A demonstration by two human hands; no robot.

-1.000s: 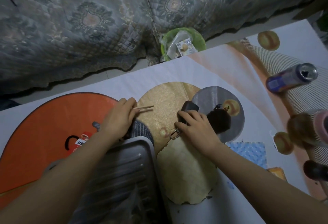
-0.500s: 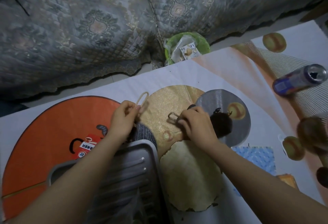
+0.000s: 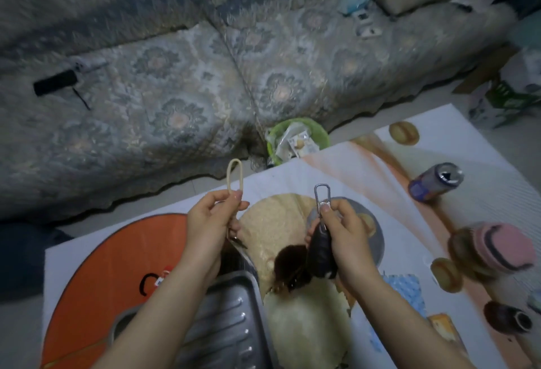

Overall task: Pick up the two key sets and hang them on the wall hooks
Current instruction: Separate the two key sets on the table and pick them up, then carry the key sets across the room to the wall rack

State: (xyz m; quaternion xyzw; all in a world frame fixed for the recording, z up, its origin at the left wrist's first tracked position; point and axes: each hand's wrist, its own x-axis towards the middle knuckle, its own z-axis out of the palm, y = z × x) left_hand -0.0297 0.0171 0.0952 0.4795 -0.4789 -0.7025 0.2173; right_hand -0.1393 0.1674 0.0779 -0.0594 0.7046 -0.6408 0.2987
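Observation:
My left hand (image 3: 208, 222) is closed around one key set with a beige cord loop (image 3: 234, 177) that sticks up above my fingers; a metal key tip shows under the hand. My right hand (image 3: 342, 231) grips the other key set by its silver clip (image 3: 322, 193); its black key fob (image 3: 320, 254) and a dark brown pom-pom (image 3: 289, 263) hang below the fingers. Both sets are lifted off the table. No wall hooks are in view.
A metal tray (image 3: 222, 327) lies at the table's near edge by an orange round mat (image 3: 117, 254) and a beige mat (image 3: 275, 222). A drink can (image 3: 434, 181) and a pink-topped jar (image 3: 494, 248) stand at the right. A green bin (image 3: 295, 137) and a patterned sofa (image 3: 205, 76) are beyond.
Both hands have risen off the table, each with its key set. The camera has tilted up, so more of the sofa shows.

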